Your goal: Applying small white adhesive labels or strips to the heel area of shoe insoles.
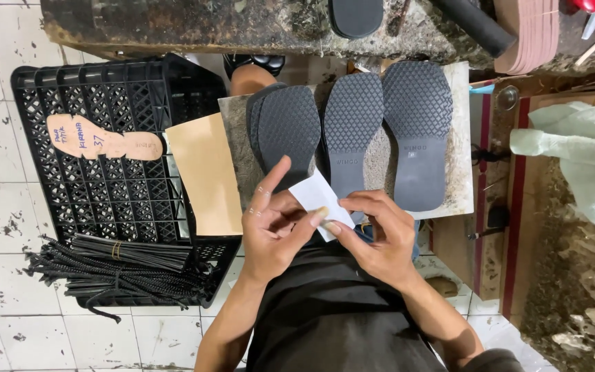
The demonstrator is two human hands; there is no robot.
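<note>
My left hand (273, 231) and my right hand (377, 234) meet over my lap and pinch a small white paper slip (318, 196) between their fingertips. Just beyond the hands lies a grey board (457, 138) carrying dark rubber shoe soles: a stacked pair (285, 127) at the left, one (352, 124) in the middle and one (418, 131) at the right, all tread side up. The slip overlaps the lower ends of the left and middle soles.
A black plastic crate (115, 182) stands upside down at the left, bearing a tan insole (105, 141), a tan sheet (208, 172) and a bundle of black straps (118, 269). A rough workbench (242, 24) runs along the top. White plastic bag (580, 151) at right.
</note>
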